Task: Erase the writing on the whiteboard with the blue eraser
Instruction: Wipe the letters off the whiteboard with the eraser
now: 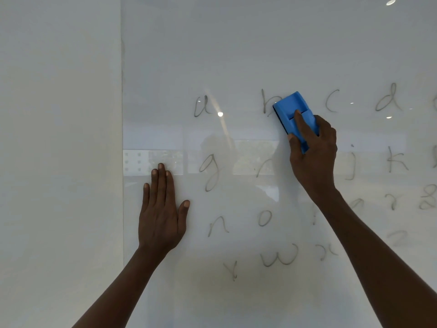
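Observation:
A glossy whiteboard (260, 55) fills most of the view, with faint grey handwritten letters in several rows. My right hand (314, 152) grips the blue eraser (289, 107) and presses it flat on the board, covering the right part of the letter "b" (266, 101). The letter "a" (201, 106) lies to its left, "c" (331, 100) and "d" (387, 98) to its right. My left hand (162, 209) rests flat on the board near its left edge, fingers together and pointing up, holding nothing.
A plain white wall (59, 150) lies left of the board's vertical edge (122, 138). Lower rows of letters, such as "g" (210, 171), "n" (217, 224) and "w" (279, 255), run under and between my arms. Reflections of lights and windows show on the board.

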Tool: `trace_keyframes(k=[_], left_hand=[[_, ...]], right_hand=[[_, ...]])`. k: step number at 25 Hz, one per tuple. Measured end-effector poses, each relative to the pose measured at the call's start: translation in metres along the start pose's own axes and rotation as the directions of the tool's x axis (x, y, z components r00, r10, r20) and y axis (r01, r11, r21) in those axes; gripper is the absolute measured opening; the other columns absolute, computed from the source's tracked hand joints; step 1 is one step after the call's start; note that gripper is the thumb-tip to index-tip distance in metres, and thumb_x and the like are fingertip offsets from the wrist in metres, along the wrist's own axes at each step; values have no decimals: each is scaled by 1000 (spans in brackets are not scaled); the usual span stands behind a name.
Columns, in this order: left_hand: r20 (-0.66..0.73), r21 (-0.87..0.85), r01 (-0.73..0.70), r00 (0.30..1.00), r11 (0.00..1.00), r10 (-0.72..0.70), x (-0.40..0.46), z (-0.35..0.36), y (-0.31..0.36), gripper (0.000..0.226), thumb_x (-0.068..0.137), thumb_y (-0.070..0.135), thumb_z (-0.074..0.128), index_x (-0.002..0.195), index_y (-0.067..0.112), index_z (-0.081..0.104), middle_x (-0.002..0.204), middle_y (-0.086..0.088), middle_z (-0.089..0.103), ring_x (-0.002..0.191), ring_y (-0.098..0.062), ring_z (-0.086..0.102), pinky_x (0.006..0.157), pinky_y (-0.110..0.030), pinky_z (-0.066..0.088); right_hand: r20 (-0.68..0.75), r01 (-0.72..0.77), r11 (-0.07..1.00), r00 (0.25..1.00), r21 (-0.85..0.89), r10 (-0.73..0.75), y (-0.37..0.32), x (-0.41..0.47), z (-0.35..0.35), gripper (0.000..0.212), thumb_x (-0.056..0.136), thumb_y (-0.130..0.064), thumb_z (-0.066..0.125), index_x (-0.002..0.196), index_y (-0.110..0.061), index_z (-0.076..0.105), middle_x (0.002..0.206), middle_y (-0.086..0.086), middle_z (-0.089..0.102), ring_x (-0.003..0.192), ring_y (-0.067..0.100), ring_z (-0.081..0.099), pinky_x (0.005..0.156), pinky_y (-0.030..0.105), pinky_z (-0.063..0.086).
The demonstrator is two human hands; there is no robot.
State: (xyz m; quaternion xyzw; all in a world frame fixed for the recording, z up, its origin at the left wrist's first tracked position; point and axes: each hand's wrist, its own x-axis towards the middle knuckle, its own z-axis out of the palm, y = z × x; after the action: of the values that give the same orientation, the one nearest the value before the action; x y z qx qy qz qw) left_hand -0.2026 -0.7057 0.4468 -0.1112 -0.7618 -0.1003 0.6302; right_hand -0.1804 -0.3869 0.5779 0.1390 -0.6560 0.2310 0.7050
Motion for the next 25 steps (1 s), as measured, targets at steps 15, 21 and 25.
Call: trace_keyframes(k=[15, 21, 25], left_hand=[[-4, -18, -3, 1000, 1000, 2, -4, 2, -1, 69, 105, 32, 31, 163, 0, 11, 173, -16, 5, 162, -27, 1, 131, -40, 3], [-10, 5, 2, 1000, 1000, -2, -4, 3, 1, 69, 105, 31, 29, 163, -2, 12, 173, -18, 5, 162, -28, 1, 132, -41, 2], [12, 24, -34, 999, 999, 34, 2, 0, 1, 71, 102, 29, 30, 162, -5, 11, 172, -21, 4, 162, -31, 0, 131, -42, 0]], right_hand=[[418, 396, 905, 803, 157, -424, -57, -202, 6, 51, 90, -5, 59, 138, -23, 53, 141, 20, 49, 128, 36, 47, 106, 48, 39], [487, 515, 840, 697, 170, -525, -46, -225, -7, 58, 88, -16, 63, 142, -28, 45, 144, 14, 45, 134, 28, 42, 109, 43, 41], [475, 575, 800, 663, 170, -578, -40, -212, -7, 59, 87, -13, 63, 142, -26, 46, 140, 17, 50, 127, 31, 50, 106, 42, 44]])
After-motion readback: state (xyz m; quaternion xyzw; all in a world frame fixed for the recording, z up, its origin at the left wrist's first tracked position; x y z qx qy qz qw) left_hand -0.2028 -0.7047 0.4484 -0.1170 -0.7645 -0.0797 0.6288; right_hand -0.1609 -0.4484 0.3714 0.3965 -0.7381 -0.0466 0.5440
